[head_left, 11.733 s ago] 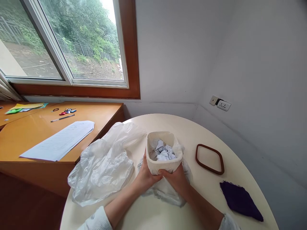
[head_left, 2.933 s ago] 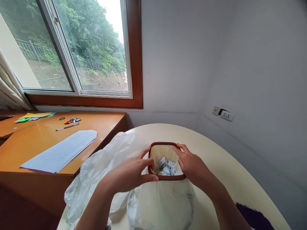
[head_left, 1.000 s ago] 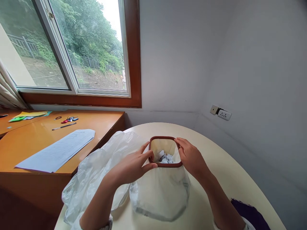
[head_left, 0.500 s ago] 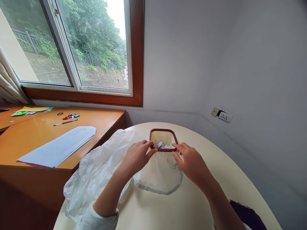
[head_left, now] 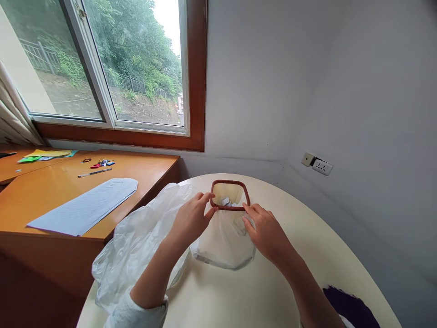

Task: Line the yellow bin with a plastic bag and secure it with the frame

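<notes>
- Change: bin (head_left: 232, 191) now sits farther from the person than a second ago, toward the table's (head_left: 307, 237) far edge. Upright as far as I can tell.
- Brown ring (head_left: 230, 208) lay flat on the table about twelve seconds back; now it's around the bin mouth. Looks like it's pinning the liner (head_left: 223, 241) at the rim, so that part reads as done.
- Left hand (head_left: 191, 218): fingertip and thumb tip at ring's near left corner, fingers curved. Can't tell if pinching or just resting.
- Right hand (head_left: 268, 230): fingertip at near right corner, thumb apart from it beside the liner. Loose, not clenched.
- Loose plastic bag (head_left: 143, 241) lies left of the bin, partly behind the left forearm.
- Hard to see: crumpled paper (head_left: 226, 201) mostly hidden below the near rim; bin's outside blurred by liner folds; ring seating under the fingertips not visible.
- Purple cloth (head_left: 348, 307) cut off at bottom edge, partly behind the right arm.
</notes>
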The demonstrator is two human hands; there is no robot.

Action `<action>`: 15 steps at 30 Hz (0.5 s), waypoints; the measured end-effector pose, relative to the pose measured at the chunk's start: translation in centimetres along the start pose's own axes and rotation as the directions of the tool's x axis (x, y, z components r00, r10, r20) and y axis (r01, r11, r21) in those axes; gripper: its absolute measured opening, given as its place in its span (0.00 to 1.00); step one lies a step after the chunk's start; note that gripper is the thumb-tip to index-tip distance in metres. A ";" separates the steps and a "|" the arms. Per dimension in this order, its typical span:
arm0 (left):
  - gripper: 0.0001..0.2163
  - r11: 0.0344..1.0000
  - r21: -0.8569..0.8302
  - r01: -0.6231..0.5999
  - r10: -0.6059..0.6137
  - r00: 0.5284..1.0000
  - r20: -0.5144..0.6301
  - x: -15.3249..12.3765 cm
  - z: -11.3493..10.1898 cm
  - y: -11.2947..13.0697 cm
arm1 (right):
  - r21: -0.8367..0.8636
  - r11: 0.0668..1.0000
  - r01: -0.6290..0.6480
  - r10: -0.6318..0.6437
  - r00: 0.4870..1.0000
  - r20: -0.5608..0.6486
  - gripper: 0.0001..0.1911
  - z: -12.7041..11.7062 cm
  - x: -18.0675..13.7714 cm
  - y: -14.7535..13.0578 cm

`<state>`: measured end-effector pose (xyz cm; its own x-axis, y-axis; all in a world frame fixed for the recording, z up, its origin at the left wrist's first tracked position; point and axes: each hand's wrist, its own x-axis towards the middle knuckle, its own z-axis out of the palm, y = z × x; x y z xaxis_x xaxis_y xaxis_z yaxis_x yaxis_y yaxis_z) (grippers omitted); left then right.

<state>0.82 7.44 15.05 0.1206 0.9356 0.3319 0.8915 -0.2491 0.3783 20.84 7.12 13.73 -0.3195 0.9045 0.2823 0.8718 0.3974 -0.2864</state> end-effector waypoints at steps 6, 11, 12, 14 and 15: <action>0.13 0.999 -0.046 0.009 -0.007 0.999 0.034 0.0 -0.1 -0.1 | 0.030 0.999 -0.023 0.022 0.999 0.025 0.25 0.6 0.1 -0.2; 0.17 1.000 -0.014 -0.008 0.009 0.998 0.056 -0.1 0.0 -0.2 | 0.009 1.000 -0.028 0.028 0.999 0.015 0.26 1.1 0.3 -0.1; 0.17 1.000 -0.005 -0.016 0.016 0.998 0.059 -0.1 0.0 -0.2 | 0.003 1.000 -0.027 0.027 1.000 0.014 0.27 1.2 0.4 -0.1; 0.17 1.000 0.015 -0.025 0.024 0.997 0.069 -0.2 0.1 -0.3 | -0.007 1.000 -0.026 0.026 1.000 0.013 0.27 1.4 0.5 0.0; 0.17 0.999 0.024 -0.026 0.024 0.997 0.077 -0.2 0.1 -0.3 | -0.009 1.000 -0.023 0.023 1.000 0.012 0.27 1.6 0.5 0.0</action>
<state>0.60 7.35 14.80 0.1752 0.9457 0.2738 0.8985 -0.2673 0.3483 20.13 7.80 12.44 -0.3037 0.9154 0.2644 0.8823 0.3749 -0.2846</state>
